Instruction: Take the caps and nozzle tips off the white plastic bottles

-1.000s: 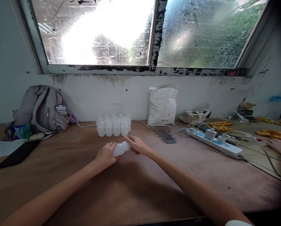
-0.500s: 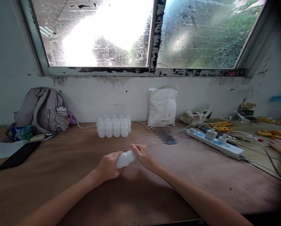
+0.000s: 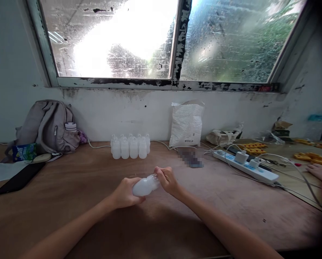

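Observation:
A translucent white plastic bottle is held tilted above the brown table, its top end pointing right and up. My left hand is wrapped round the bottle's body, thumb above and fingers underneath. At the top end, the fingers of my right hand are closed round the clear cap or neck, which they partly hide. Farther back, several matching bottles stand upright in a close group.
A grey backpack leans on the wall at left, near a black phone-like slab. A white plastic package stands behind. At right lie a power strip, cables and yellow parts. Another person's hand rests at the far right.
The bottle and both hands have shifted slightly. My right hand has turned at the bottle's top, its fingers now more curled. The standing bottles are unchanged.

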Motion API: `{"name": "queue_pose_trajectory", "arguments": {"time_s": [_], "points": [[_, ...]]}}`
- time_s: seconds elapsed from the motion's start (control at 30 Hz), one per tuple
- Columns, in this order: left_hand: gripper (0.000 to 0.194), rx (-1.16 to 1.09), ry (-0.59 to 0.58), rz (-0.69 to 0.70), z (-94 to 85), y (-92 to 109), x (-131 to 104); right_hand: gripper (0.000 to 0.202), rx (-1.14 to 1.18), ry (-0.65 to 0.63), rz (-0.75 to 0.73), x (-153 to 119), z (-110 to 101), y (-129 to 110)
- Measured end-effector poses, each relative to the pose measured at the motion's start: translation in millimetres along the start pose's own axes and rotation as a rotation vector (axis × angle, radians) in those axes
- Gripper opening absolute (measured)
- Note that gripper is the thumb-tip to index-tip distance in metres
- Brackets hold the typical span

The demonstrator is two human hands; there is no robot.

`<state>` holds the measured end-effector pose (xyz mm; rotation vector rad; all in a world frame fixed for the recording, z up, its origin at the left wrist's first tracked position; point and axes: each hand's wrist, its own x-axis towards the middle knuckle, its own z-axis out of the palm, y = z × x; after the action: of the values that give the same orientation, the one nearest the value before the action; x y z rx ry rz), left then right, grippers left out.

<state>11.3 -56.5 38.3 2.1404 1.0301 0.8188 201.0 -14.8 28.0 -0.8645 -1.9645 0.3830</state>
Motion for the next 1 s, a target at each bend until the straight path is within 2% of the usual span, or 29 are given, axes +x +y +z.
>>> {"name": "queue_pose_trajectory", "arguments": {"time_s": [0.07, 0.23, 0.4, 0.6, 0.7, 0.87, 0.93, 1.0], "points": [[0.022, -0.142, -0.069, -0.070, -1.3, -0.2, 1.0, 0.046, 0.017, -0.004, -0.022, -0.6, -1.6, 1.0], [0.027, -0.708, -0.444, -0.330, 1.5, -8.5, 2.1, 0.049, 0.059, -0.056, -0.117, -3.1, -8.1, 2.0], [0.035, -1.024, -0.557, -0.385, 9.6, -16.2, 3.3, 0.048, 0.063, -0.072, -0.166, -2.8, -12.5, 2.2], [0.040, -1.124, -0.576, -0.373, 15.8, -19.8, 0.1, 0.041, 0.064, -0.051, -0.264, -2.8, -14.3, 1.6], [0.044, -1.171, -0.650, -0.398, 16.3, -24.8, 0.7, 0.037, 0.071, -0.010, -0.347, -3.3, -12.0, 0.1], [0.046, -1.181, -0.894, -0.416, 12.3, -44.2, 9.4, 0.031, -0.012, 0.075, -0.539, -6.2, -4.7, -3.2], [0.049, -1.162, -1.041, -0.432, 4.1, -55.9, 11.1, 0.030, -0.052, 0.073, -0.621, -7.7, -7.0, -4.7], [0.054, -1.152, -1.173, -0.447, -9.2, -68.6, 9.1, 0.029, -0.073, 0.098, -0.631, -7.8, -14.0, -4.5]]}}
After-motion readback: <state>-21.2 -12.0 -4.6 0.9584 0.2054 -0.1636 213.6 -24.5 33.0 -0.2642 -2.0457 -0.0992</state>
